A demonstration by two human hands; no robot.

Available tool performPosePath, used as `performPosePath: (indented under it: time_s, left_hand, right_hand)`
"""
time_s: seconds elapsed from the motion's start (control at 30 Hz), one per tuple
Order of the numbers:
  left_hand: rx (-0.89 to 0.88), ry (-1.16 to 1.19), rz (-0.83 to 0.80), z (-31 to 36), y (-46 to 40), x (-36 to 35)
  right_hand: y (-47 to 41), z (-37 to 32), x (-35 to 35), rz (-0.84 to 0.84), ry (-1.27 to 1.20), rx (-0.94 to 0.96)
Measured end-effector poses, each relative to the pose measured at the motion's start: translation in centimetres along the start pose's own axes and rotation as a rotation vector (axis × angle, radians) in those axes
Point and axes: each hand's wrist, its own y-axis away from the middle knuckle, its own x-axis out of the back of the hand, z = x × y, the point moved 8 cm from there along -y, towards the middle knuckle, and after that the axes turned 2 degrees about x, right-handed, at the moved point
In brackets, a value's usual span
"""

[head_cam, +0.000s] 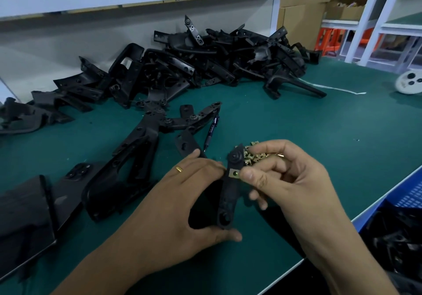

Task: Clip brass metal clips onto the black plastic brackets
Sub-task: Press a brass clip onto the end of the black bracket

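Bracket point(229, 194), black plastic, long and narrow, held upright-ish just above the green mat point(308, 134), near the bench's front edge at about 6 o'clock from the big heap. My left hand point(180, 205) grips its lower end: thumb curled under at the bottom hole, fingers wrapped round the far side, so the hand is closed on the part; a gold ring point(179, 169) shows on one finger. My right hand point(285, 176) pinches a brass clip point(235, 174) against the bracket's right edge, thumb tip pressing on the clip at roughly mid-length of the part; the clip sits on the tab, though whether it is fully seated I cannot tell, the thumb covers its edge. The remaining right fingers are curled loosely toward the palm. Directly behind the bracket's top end, at 12 o'clock from my right thumb, lies a small pile of loose brass clips point(257, 155), partly hidden by my index finger. A pen point(211, 132) lies on the mat at 11 o'clock from the held bracket. Heap of unworked brackets point(205, 59) fills the back of the bench, 12 o'clock. Larger black mouldings point(127, 162) lie at 9 o'clock. A blue crate point(411, 194) holding more black parts stands at 4 o'clock, off the bench edge.
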Motion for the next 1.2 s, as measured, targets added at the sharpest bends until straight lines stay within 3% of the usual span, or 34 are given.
performPosePath:
  time_s: [0.1, 0.17, 0.3, 0.4, 0.6, 0.93, 1.2]
  left_hand:
    - [0.117, 0.016, 0.046, -1.2, 0.1, 0.3]
    - [0.174, 0.003, 0.061, -2.0, 0.4, 0.5]
    - [0.204, -0.045, 0.032, -2.6, 0.6, 0.4]
    - [0.202, -0.061, 0.001, -2.4, 0.3, 0.1]
    - [0.227, -0.054, -0.026, -2.6, 0.4, 0.1]
    - [0.250, -0.061, -0.017, -2.8, 0.6, 0.1]
    - [0.271, -0.078, 0.006, -3.0, 0.6, 0.0]
  right_hand:
    - [0.5, -1.5, 1.3, 0.144, 0.152, 0.149]
    - [0.7, -2.6, 3.0, 0.227, 0.413, 0.228]
    - [0.6, -3.4, 3.4, 0.112, 0.947, 0.272]
    - [0.5, -2.2, 2.2, 0.003, 1.168, 0.267]
    - [0.7, -2.1, 1.2, -0.087, 1.294, 0.343]
    - [1.0, -2.0, -0.4, -0.235, 1.218, 0.415]
    - [0.4, -0.8, 0.2, -0.094, 1.260, 0.344]
